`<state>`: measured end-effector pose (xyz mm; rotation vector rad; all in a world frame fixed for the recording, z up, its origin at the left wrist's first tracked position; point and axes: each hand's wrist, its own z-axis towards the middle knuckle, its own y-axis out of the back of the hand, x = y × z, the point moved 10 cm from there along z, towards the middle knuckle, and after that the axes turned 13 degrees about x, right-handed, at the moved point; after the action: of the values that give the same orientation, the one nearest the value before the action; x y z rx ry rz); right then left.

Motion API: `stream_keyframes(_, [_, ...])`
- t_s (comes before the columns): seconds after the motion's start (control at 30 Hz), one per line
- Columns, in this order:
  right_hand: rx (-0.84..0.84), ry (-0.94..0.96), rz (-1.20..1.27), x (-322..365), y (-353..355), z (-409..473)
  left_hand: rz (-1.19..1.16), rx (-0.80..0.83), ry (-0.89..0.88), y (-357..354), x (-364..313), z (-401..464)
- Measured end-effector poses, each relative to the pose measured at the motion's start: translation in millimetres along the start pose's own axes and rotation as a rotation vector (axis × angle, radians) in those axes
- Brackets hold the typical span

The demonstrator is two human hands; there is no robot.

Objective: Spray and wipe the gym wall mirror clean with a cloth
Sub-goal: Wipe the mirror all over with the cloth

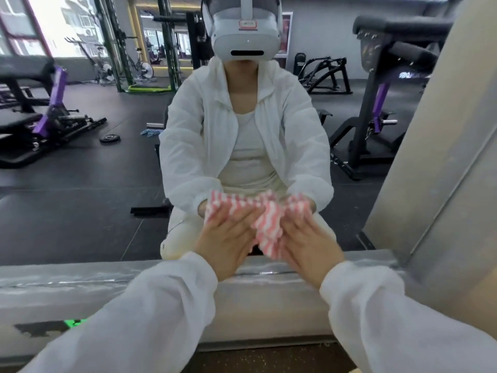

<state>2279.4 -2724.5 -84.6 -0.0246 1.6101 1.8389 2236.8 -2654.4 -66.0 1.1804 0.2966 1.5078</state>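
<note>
Mirror (80, 170) — wall-mounted, low section in view; lower edge meets a pale ledge (80, 286) running left to right; gym machines and the person's own reflection show in the glass.

Left hand (228, 238) — fingers straight and spread, flat against the left part of the cloth, pressing it to the glass; nothing curled round it.

Cloth (269, 232) — pink-and-white striped, crumpled; sits low on the mirror just above the ledge, between and under both hands; long axis roughly horizontal, left to right, with a bunched tail hanging down in the middle towards the ledge.

Right hand (306, 240) — fingers straight, laid on the right part of the cloth, pressing likewise; no pinch that shows.

Step, as judged — wiping, at the bottom strip of the glass; no spray bottle in view, so spraying appears done or set aside. Next move likely calls for even pressure from both palms and a sideways sweep along the lower edge; the loose tail may want tucking so it does not drag on the ledge.
</note>
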Motion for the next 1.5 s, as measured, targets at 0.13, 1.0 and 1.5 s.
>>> stream_keyframes(0.13, [-0.371, -0.175, -0.038, -74.3, 123.4, 22.6, 0.076, -0.197, 0.132, 90.1, 58.5, 72.7])
stream_keyframes(1.0, [0.424, 0.211, 0.033, 14.5, -98.2, -36.5, 0.049, 0.832, -0.447, -89.2, -70.9, -37.5])
stream_keyframes(1.5, [-0.029, -0.236, -0.004, -86.8, 43.0, -30.0, -0.098, 0.229, 0.102, 21.9, -25.1, 79.7])
